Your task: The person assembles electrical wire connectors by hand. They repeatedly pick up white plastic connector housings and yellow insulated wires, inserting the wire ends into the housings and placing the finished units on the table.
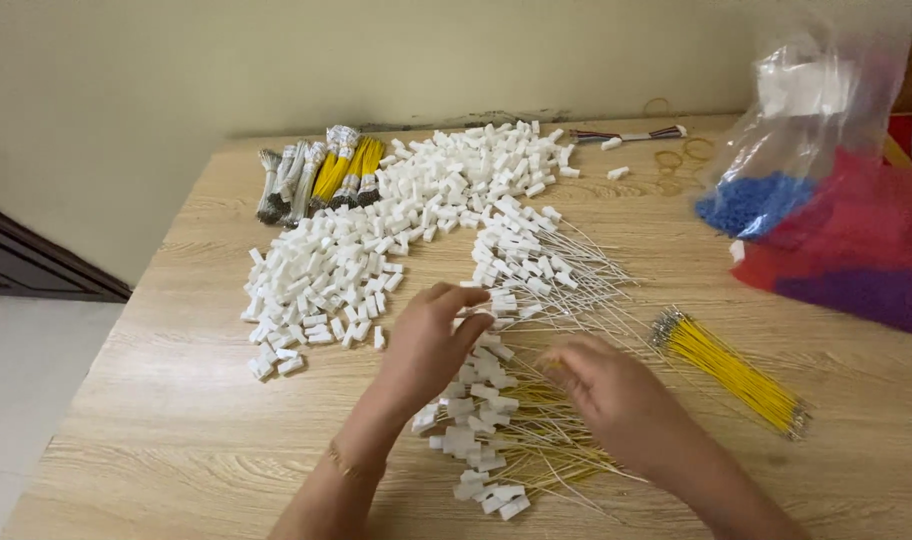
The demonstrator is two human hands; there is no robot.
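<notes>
Head view: light wooden table (176,420) against pale wall. Left hand (431,345) pinching white connector (484,310), fingers curled. Right hand (616,395) blurred over wired connectors (496,430), grip unclear. One loose yellow wire bundle (731,372); two plastic bags (826,200).

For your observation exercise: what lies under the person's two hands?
Under the left hand and right hand lie white connectors with wires; the pieces directly beneath them are covered.

Connector heap (376,250) lies left of wired connectors (526,265); wire bundle (736,372) right.
</notes>
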